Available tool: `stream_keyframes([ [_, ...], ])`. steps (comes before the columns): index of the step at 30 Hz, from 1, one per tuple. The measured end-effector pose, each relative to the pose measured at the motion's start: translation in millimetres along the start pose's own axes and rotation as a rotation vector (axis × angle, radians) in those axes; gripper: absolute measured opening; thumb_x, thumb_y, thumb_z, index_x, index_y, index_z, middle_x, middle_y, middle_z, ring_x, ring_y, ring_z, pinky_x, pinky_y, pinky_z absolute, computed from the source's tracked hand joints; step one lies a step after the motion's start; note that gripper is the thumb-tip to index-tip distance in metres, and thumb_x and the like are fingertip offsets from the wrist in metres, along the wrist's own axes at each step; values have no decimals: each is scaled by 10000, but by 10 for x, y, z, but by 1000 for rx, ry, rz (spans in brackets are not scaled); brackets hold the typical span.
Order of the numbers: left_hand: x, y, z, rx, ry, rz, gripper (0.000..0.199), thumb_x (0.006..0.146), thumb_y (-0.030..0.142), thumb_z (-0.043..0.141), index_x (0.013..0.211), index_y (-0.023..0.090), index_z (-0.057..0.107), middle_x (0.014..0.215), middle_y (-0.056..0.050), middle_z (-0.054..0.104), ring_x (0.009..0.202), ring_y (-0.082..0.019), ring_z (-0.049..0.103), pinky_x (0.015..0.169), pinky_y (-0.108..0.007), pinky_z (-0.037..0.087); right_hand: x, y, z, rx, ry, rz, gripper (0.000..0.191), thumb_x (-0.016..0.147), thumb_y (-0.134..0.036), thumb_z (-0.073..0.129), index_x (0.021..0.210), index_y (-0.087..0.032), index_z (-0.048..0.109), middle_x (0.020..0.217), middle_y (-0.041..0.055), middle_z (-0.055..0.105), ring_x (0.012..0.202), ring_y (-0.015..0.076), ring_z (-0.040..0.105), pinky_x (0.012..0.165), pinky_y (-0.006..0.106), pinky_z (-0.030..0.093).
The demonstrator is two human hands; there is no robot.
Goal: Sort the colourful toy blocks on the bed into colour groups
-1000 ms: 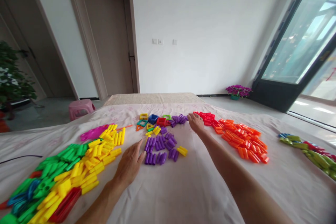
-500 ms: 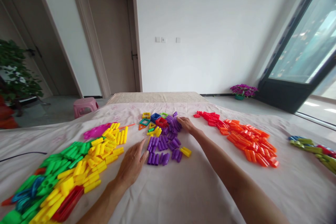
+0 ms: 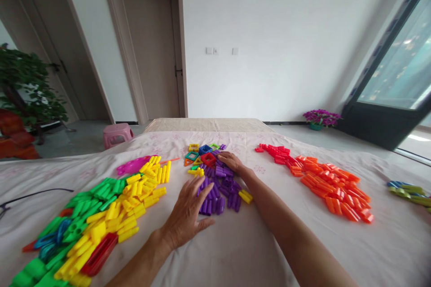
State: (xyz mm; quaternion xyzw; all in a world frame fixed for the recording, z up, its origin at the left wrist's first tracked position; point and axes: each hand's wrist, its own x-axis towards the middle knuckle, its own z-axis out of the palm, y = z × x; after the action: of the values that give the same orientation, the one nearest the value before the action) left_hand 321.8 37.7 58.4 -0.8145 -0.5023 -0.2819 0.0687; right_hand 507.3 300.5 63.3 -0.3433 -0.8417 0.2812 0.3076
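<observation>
A heap of purple plastic tube blocks (image 3: 220,188) lies on the cloth between my hands. My left hand (image 3: 188,208) rests at the heap's left side, fingers spread over its edge and thumb pointing right. At the far right of the heap, my right hand (image 3: 231,162) lies with its fingers stretched over the purple pieces. Neither hand grips a piece that I can see. Touching the heap's right side are yellow blocks (image 3: 245,196). Just beyond it sit a red square frame (image 3: 208,158), a blue one (image 3: 205,149) and a teal one (image 3: 191,156).
Yellow blocks (image 3: 129,208) and green blocks (image 3: 89,202) spread along the left, with a dark red piece (image 3: 100,254) among them. A magenta piece (image 3: 134,165) lies behind. Orange-red blocks (image 3: 332,179) form a long pile at right. A pink stool (image 3: 117,135) stands beyond the cloth.
My left hand has moved right onto the purple heap, its fingers spreading. My right hand has shifted slightly inward over the heap, and the purple pieces sit closer together. The view has turned slightly left.
</observation>
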Motion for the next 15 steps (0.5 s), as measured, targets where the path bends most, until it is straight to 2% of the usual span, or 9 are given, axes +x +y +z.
stream_keyframes([
  [3, 62, 168, -27, 10, -42, 76, 1006, 760, 626, 682, 1583, 282, 216, 1627, -176, 228, 1490, -411, 204, 1163, -672, 195, -96, -215, 184, 4, -7, -42, 310, 895, -475, 567, 960, -268, 789, 1065, 28, 738, 1044, 247, 653, 1011, 381, 446],
  [5, 84, 267, -49, 24, -49, 97, 1037, 716, 608, 734, 1572, 287, 244, 1631, -173, 215, 1490, -421, 195, 1155, -698, 168, -160, -378, 335, 5, -14, -41, 314, 900, -477, 565, 996, -271, 781, 1085, 26, 730, 1065, 240, 639, 1018, 370, 438],
  [7, 79, 344, -76, 32, -43, 119, 979, 718, 562, 749, 1545, 282, 307, 1619, -168, 254, 1485, -412, 215, 1158, -698, 154, -217, -552, 498, 25, -38, -60, 316, 896, -486, 574, 1026, -276, 770, 1125, 22, 724, 1137, 244, 604, 1049, 371, 413],
  [10, 25, 420, -112, 45, -40, 116, 786, 771, 483, 715, 1469, 260, 428, 1571, -160, 354, 1481, -373, 245, 1180, -661, 147, -285, -813, 680, 102, -113, -139, 351, 895, -528, 568, 1052, -279, 759, 1184, 20, 713, 1256, 256, 532, 1110, 399, 358],
  [12, -21, 450, -125, 69, -57, 88, 671, 809, 452, 680, 1421, 260, 484, 1550, -150, 389, 1479, -353, 255, 1192, -643, 130, -325, -964, 715, 192, -185, -174, 415, 904, -562, 539, 1091, -258, 751, 1232, 35, 696, 1275, 262, 524, 1126, 419, 347],
  [15, -64, 482, -127, 102, -87, 56, 627, 834, 467, 655, 1413, 286, 496, 1506, -139, 449, 1440, -351, 325, 1184, -659, 120, -401, -1127, 665, 339, -315, -114, 509, 940, -584, 448, 1160, -223, 732, 1273, 53, 678, 1227, 260, 573, 1107, 432, 386],
])
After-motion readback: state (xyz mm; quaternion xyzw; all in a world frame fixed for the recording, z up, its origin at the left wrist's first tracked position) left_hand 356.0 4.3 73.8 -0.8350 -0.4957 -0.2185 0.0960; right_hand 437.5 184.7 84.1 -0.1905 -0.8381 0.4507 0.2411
